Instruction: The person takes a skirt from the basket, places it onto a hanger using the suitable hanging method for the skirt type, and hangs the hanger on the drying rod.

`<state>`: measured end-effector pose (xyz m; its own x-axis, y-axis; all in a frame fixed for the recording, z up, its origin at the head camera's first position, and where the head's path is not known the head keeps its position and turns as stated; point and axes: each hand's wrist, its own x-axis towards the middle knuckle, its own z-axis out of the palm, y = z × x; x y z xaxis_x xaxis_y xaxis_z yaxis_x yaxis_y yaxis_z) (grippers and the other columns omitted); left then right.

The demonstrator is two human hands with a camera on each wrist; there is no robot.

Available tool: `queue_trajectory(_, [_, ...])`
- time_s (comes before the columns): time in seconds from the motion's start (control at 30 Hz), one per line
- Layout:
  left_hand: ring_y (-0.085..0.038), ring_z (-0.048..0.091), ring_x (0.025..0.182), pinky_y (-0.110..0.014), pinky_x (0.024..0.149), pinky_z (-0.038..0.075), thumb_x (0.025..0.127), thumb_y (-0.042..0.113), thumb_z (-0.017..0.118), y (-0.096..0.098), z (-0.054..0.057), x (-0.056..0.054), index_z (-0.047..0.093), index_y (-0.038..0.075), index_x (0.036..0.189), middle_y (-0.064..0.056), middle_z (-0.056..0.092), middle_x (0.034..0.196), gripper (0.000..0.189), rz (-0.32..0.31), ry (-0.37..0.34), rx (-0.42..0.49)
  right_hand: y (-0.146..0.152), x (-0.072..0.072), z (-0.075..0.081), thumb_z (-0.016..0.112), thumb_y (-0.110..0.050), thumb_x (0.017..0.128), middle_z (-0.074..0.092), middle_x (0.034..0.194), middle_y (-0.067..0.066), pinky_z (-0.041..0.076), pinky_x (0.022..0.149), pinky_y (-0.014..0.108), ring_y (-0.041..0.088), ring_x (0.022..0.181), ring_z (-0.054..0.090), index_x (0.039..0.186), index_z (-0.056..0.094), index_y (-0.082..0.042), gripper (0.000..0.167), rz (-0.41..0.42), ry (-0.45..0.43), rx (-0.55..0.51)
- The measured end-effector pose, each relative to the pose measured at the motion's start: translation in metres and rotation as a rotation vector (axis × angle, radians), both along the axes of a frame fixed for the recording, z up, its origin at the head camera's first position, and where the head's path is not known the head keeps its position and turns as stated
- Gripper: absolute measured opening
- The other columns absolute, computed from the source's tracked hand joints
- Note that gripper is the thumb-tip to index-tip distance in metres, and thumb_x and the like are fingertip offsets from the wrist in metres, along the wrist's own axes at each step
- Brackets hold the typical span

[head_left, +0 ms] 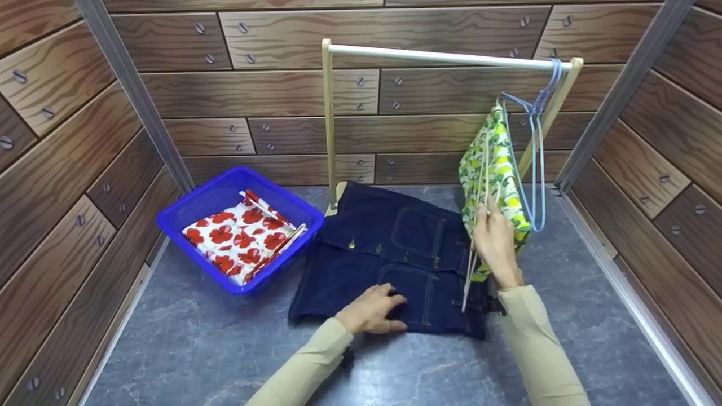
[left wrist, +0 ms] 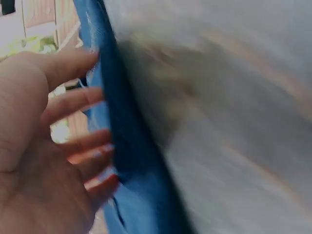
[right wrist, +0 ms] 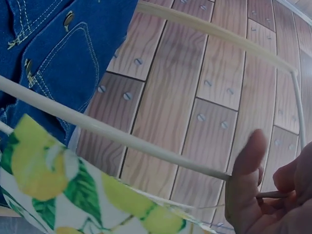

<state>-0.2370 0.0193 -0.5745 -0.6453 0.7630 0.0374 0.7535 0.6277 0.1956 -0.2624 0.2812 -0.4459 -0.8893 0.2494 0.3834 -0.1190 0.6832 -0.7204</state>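
A dark blue denim garment with pockets and metal buttons lies spread on the grey floor. My left hand is at its near edge, fingers loosely spread; in the left wrist view the fingertips reach the denim edge. My right hand grips a pale clothes hanger, its thin hook running between the fingers. That hanger slants over the denim's right side. Right behind this hand hangs a lemon-print cloth, which also fills the lower left of the right wrist view.
A rack with a white rail and wooden posts stands at the back. Blue hangers hang at its right end. To the left sits a blue basket holding folded red-flowered cloth. Wood-patterned walls enclose the space.
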Motion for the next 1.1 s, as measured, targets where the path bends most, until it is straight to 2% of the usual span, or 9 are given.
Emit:
queue_trajectory(0.17, [-0.020, 0.060, 0.114, -0.032, 0.100, 0.048, 0.075, 0.061, 0.075, 0.019, 0.003, 0.001, 0.062, 0.027, 0.130, -0.004, 0.058, 0.127, 0.065, -0.020, -0.003, -0.034, 0.008, -0.009, -0.002, 0.027, -0.032, 0.108, 0.039, 0.054, 0.000, 0.030, 0.036, 0.029, 0.012, 0.037, 0.028, 0.148, 0.038, 0.002, 0.054, -0.064, 0.010, 0.032])
queue_trajectory(0.27, [-0.019, 0.058, 0.115, -0.033, 0.092, 0.051, 0.071, 0.064, 0.077, 0.032, 0.005, 0.002, 0.058, 0.032, 0.134, -0.001, 0.056, 0.128, 0.073, -0.024, -0.007, -0.070, 0.013, -0.013, -0.003, 0.028, -0.032, 0.107, 0.040, 0.056, 0.002, 0.030, 0.040, 0.031, 0.014, 0.040, 0.028, 0.146, 0.042, 0.002, 0.053, -0.093, 0.026, 0.050])
queue_trajectory(0.37, [-0.017, 0.055, 0.110, -0.033, 0.086, 0.050, 0.069, 0.067, 0.076, 0.044, 0.005, 0.004, 0.058, 0.034, 0.133, 0.000, 0.056, 0.120, 0.074, -0.010, 0.037, -0.105, 0.018, -0.018, -0.002, 0.028, -0.031, 0.107, 0.042, 0.058, 0.003, 0.030, 0.042, 0.031, 0.014, 0.041, 0.029, 0.145, 0.043, 0.004, 0.053, -0.110, 0.015, 0.058])
queue_trajectory(0.47, [-0.016, 0.053, 0.105, -0.035, 0.082, 0.049, 0.071, 0.065, 0.076, 0.052, 0.002, 0.006, 0.059, 0.033, 0.130, 0.000, 0.055, 0.114, 0.069, 0.008, 0.082, -0.118, 0.022, -0.021, -0.001, 0.028, -0.030, 0.108, 0.043, 0.058, 0.003, 0.029, 0.040, 0.029, 0.013, 0.041, 0.030, 0.145, 0.043, 0.004, 0.052, -0.104, -0.010, 0.084])
queue_trajectory(0.57, [-0.016, 0.054, 0.102, -0.037, 0.078, 0.049, 0.079, 0.053, 0.075, 0.057, 0.000, 0.006, 0.061, 0.036, 0.127, 0.001, 0.057, 0.112, 0.053, 0.015, 0.120, -0.128, 0.028, -0.023, -0.002, 0.030, -0.025, 0.108, 0.043, 0.058, 0.004, 0.030, 0.041, 0.030, 0.017, 0.043, 0.034, 0.141, 0.047, 0.005, 0.049, -0.092, -0.010, 0.141])
queue_trajectory(0.73, [-0.016, 0.059, 0.095, -0.036, 0.070, 0.052, 0.093, 0.030, 0.063, 0.068, 0.002, 0.008, 0.067, 0.037, 0.117, 0.003, 0.063, 0.106, 0.025, 0.018, 0.191, -0.137, 0.038, -0.025, -0.006, 0.035, -0.020, 0.106, 0.051, 0.063, 0.014, 0.038, 0.049, 0.043, 0.032, 0.053, 0.049, 0.123, 0.060, 0.007, 0.040, -0.104, 0.043, 0.246])
queue_trajectory(0.83, [-0.016, 0.061, 0.096, -0.036, 0.070, 0.053, 0.093, 0.030, 0.062, 0.076, 0.002, 0.012, 0.064, 0.034, 0.119, 0.001, 0.063, 0.108, 0.026, 0.022, 0.200, -0.146, 0.042, -0.025, -0.009, 0.036, -0.019, 0.106, 0.057, 0.069, 0.018, 0.041, 0.046, 0.043, 0.031, 0.052, 0.052, 0.127, 0.059, 0.006, 0.040, -0.096, 0.034, 0.264])
queue_trajectory(0.93, [-0.018, 0.059, 0.104, -0.037, 0.077, 0.054, 0.091, 0.041, 0.066, 0.086, 0.001, 0.016, 0.056, 0.038, 0.131, 0.000, 0.060, 0.117, 0.042, 0.032, 0.207, -0.168, 0.045, -0.026, -0.011, 0.035, -0.020, 0.106, 0.059, 0.072, 0.018, 0.039, 0.042, 0.037, 0.027, 0.048, 0.050, 0.130, 0.058, 0.004, 0.041, -0.072, -0.009, 0.256])
queue_trajectory(1.1, [-0.018, 0.054, 0.111, -0.036, 0.084, 0.052, 0.091, 0.047, 0.064, 0.101, -0.001, 0.018, 0.047, 0.049, 0.140, -0.001, 0.055, 0.125, 0.052, 0.088, 0.232, -0.185, 0.049, -0.026, -0.011, 0.033, -0.025, 0.107, 0.059, 0.074, 0.017, 0.041, 0.048, 0.038, 0.030, 0.056, 0.054, 0.118, 0.062, 0.001, 0.041, -0.080, -0.033, 0.248])
